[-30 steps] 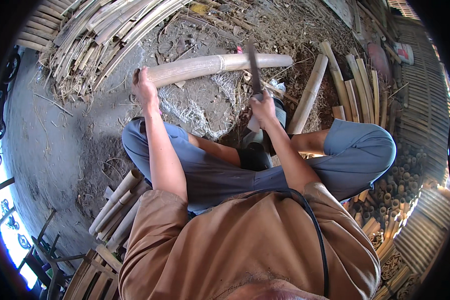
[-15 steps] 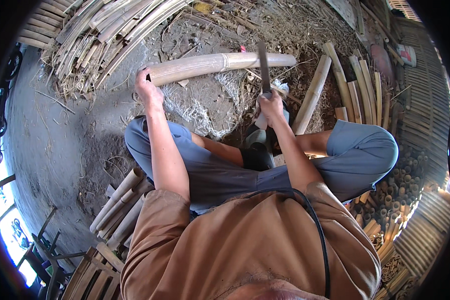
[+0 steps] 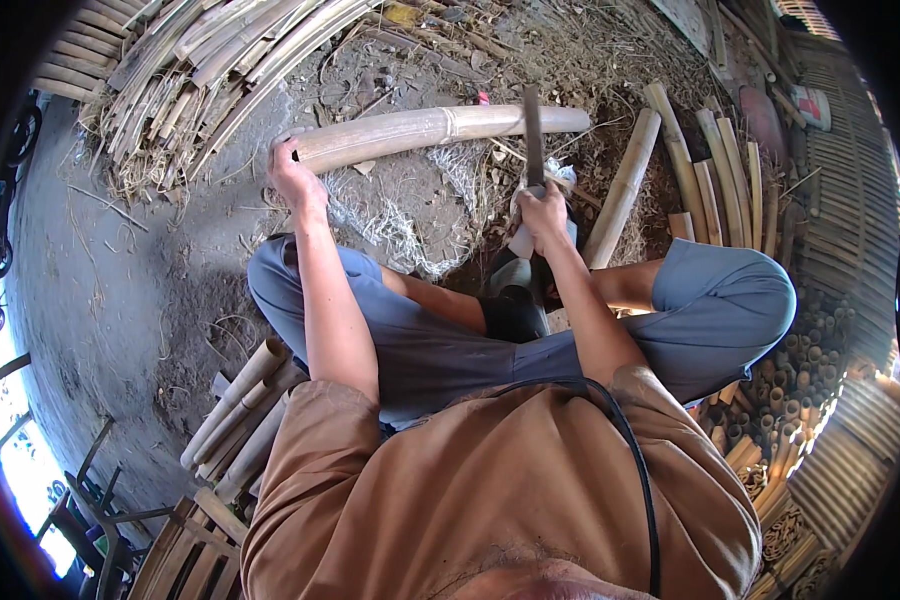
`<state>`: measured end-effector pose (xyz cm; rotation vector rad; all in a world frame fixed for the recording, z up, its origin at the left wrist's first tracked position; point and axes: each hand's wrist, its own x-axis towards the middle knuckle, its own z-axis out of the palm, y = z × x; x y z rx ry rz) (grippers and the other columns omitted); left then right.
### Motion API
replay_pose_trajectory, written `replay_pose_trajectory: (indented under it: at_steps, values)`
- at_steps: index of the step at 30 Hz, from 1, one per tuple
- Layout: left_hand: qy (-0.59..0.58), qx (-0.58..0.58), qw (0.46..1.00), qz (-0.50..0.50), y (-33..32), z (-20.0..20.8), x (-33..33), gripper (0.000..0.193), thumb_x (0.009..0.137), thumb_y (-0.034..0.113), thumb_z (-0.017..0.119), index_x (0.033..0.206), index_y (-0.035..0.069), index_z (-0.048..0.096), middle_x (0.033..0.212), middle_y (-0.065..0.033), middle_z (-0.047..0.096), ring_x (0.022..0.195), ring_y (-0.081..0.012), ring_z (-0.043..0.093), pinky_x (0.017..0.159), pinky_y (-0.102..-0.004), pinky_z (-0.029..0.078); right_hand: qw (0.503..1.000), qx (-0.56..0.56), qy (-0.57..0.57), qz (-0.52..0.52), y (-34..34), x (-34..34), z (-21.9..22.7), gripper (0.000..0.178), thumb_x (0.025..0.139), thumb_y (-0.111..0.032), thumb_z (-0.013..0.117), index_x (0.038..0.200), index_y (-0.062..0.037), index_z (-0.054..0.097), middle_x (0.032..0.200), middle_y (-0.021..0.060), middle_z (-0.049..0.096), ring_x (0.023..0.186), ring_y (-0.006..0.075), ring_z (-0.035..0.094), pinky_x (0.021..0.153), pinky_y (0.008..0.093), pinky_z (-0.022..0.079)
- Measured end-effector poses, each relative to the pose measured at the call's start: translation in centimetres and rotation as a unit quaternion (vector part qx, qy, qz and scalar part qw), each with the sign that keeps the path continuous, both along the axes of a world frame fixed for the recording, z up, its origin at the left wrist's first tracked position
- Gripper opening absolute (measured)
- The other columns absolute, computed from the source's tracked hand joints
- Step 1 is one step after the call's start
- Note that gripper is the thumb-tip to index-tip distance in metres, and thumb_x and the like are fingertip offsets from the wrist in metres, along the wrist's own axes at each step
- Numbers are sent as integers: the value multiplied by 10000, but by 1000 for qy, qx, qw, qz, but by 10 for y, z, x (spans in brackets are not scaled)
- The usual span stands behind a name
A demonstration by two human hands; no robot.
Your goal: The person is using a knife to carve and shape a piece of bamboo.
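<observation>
Left hand curled around left end of bamboo pole; right hand clenched on handle of long-bladed knife, blade crossing pole toward right end, contact unclear. Pole lies crosswise. Near side of pole: crossed legs, white stringy scraps. Right of pole: 1 slanting bamboo length. Beyond pole's left end: split bamboo strips.

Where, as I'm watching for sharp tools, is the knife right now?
In the head view, the knife is above and right of centre, held in the right hand and overlapping the right part of the bamboo pole.
</observation>
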<state>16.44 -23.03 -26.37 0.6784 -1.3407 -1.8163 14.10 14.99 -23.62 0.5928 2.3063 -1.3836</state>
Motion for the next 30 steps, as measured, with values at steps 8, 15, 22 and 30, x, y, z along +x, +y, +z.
replay_pose_trajectory:
  at_steps: [8, 15, 22, 30]
  values:
    - [-2, 56, 998, 25, 5, 4, 3, 185, 850, 115, 597, 918, -18, 706, 1029, -140, 712, 1004, -257, 663, 961, -373, 490, 952, -58, 35, 299, -49, 38, 22, 466, 895, -62, 677, 1337, -4, 544, 800, 58, 657, 629, 127, 626, 518, 310, 498]
    - [12, 17, 1000, 10, 10, 7, -3, 155, 873, 124, 643, 950, 2, 700, 997, -99, 678, 971, -233, 634, 954, -370, 467, 998, 23, 33, 46, 5, 2, -12, 382, 898, -151, 660, 1239, 6, 590, 853, 106, 694, 642, 197, 666, 549, 345, 560]
    - [55, -48, 997, -19, 16, 12, 2, 153, 890, 90, 590, 957, -24, 668, 985, -112, 667, 967, -250, 659, 950, -369, 484, 957, -75, 20, 278, -31, 36, 11, 411, 897, -108, 636, 1282, 20, 570, 827, 99, 667, 648, 174, 646, 565, 349, 538]
    - [57, -89, 994, 8, 25, 17, -3, 187, 852, 84, 544, 937, -37, 659, 993, -145, 683, 978, -281, 689, 941, -382, 508, 1000, 18, 14, 19, 3, 1, -8, 366, 884, -113, 651, 1222, 21, 605, 878, 134, 695, 717, 198, 685, 618, 363, 560]
